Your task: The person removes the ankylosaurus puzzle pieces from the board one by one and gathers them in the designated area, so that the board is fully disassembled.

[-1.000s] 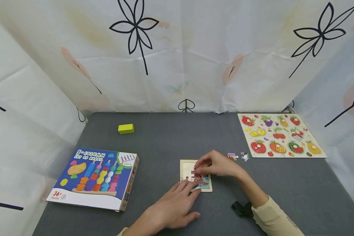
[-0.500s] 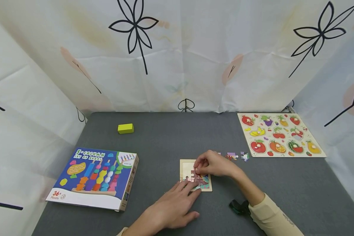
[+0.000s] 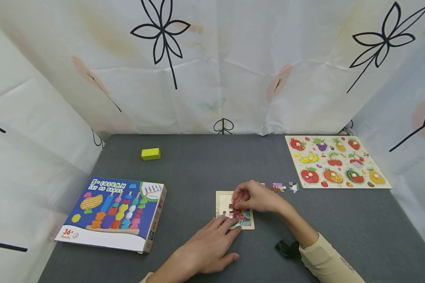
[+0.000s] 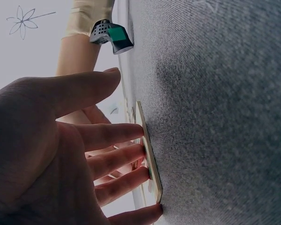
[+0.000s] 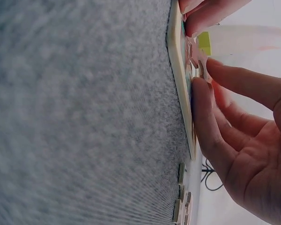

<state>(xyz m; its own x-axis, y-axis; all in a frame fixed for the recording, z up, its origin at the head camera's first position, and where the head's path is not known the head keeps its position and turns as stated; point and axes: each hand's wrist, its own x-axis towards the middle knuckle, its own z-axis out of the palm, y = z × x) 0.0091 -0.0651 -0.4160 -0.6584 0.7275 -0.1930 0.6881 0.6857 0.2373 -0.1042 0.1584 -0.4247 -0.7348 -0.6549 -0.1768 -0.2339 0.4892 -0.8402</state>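
A small wooden jigsaw tray [image 3: 222, 200] lies on the grey table, partly filled with coloured pieces. My right hand [image 3: 250, 198] arches over its top and pinches a reddish puzzle piece [image 3: 235, 208] against the tray with its fingertips. The right wrist view shows the thumb and fingers [image 5: 207, 101] at that piece [image 5: 195, 54] on the tray [image 5: 180, 84]. My left hand [image 3: 217, 239] lies flat, its straight fingers pressing the tray's near edge. In the left wrist view those fingers [image 4: 117, 161] touch the tray [image 4: 150, 159].
Loose puzzle pieces [image 3: 279, 187] lie just right of the tray. A fruit peg board [image 3: 336, 163] sits at the back right, a bead-set box [image 3: 117, 212] at the left and a yellow block [image 3: 150, 154] behind it. A black-green device [image 3: 287, 249] sits by my right sleeve.
My right hand has shifted slightly left over the tray with the piece, uncovering another loose piece beside it. The left hand has stayed put.
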